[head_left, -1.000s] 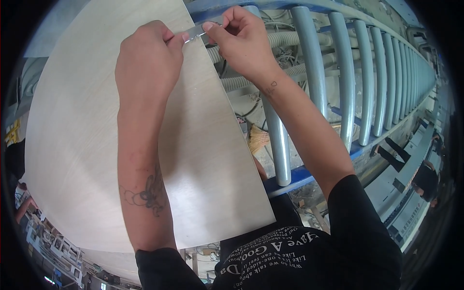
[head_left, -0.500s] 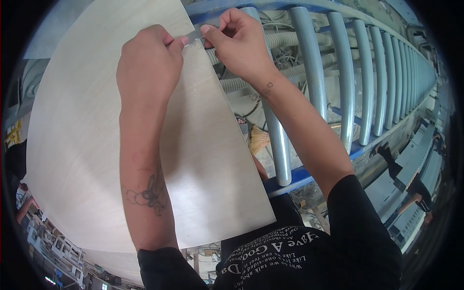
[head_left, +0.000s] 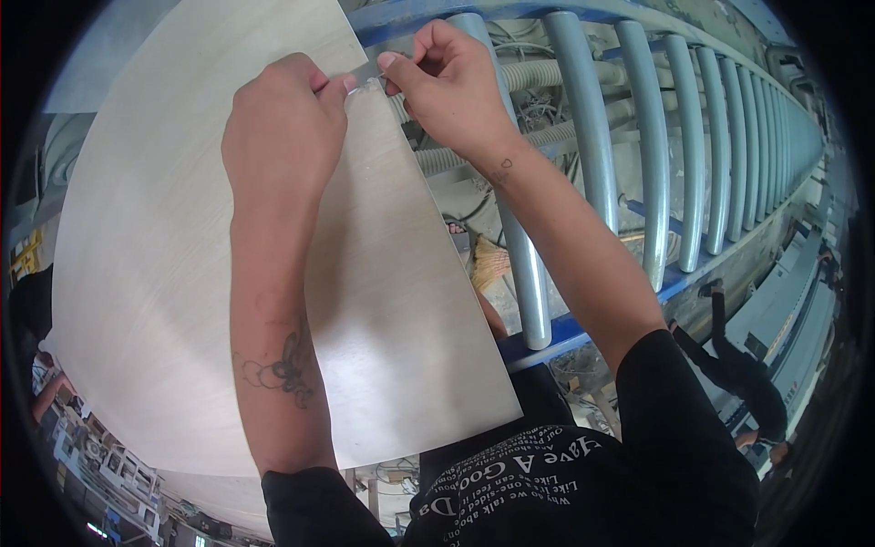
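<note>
Head view: pale wood veneer sheet [head_left: 173, 255] spread wide under both forearms, filling the left and middle of the picture, its right edge running down from the top toward the lower middle. Left hand [head_left: 287, 123] closed at the sheet's upper right edge, thumb and forefinger pinched on a short strip of pale tape [head_left: 366, 73] lying right at that edge. Right hand [head_left: 447, 82] just beside it, fingertips also pinched on the other end of the same strip, knuckles curled over. Both hands almost touching each other across the tape. Beyond the sheet's edge, to the right, a roller conveyor [head_left: 638, 146] with grey rollers in a blue frame, curving away toward the upper right. Beneath the rollers, corrugated hoses [head_left: 474, 155] and cables. Far right, low down, another person [head_left: 747, 383] in dark clothes on the floor, well apart from the hands.
</note>
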The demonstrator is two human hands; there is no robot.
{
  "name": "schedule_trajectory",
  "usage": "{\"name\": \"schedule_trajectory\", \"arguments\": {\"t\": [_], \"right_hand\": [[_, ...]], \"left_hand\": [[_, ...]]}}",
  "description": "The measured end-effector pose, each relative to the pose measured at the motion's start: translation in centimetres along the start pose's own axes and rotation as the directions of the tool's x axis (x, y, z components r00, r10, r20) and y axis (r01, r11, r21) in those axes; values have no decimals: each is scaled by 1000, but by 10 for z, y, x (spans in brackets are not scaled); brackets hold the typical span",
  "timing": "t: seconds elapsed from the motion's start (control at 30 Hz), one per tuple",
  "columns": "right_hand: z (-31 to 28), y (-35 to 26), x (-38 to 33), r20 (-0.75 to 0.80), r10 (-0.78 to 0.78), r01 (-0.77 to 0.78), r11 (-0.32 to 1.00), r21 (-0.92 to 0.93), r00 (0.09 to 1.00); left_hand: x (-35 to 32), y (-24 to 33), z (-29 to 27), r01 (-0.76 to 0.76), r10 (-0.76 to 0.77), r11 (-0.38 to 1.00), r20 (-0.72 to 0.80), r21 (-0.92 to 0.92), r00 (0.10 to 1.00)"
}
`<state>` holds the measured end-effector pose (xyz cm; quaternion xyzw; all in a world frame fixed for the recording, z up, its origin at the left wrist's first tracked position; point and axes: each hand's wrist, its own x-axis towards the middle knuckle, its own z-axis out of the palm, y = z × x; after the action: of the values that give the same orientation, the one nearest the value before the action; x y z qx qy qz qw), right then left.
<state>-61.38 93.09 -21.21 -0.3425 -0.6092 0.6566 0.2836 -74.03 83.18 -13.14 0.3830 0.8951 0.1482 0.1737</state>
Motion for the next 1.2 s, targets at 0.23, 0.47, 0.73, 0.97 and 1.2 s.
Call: {"name": "schedule_trajectory", "arguments": {"t": [0.23, 0.47, 0.73, 0.97, 1.2], "right_hand": [[1, 1, 1, -1, 8, -8, 1000, 25, 1000], [1, 0, -7, -9, 28, -27, 998, 62, 1000], [0, -1, -9, -12, 26, -25, 998, 65, 1000], [-1, -2, -15, -7, 65, -64, 997, 49, 998], [-2, 2, -16, -7, 47, -47, 998, 47, 999]], "left_hand": [[-2, 1, 0, -1, 1, 1000, -5, 14, 1000], [-5, -1, 3, -17, 17, 1000, -31, 5, 999], [-6, 0, 1, -18, 18, 1000, -35, 13, 999], [-10, 0, 1, -15, 15, 1000, -16, 13, 1000], [-15, 0, 5, -19, 20, 999, -33, 26, 999]]}}
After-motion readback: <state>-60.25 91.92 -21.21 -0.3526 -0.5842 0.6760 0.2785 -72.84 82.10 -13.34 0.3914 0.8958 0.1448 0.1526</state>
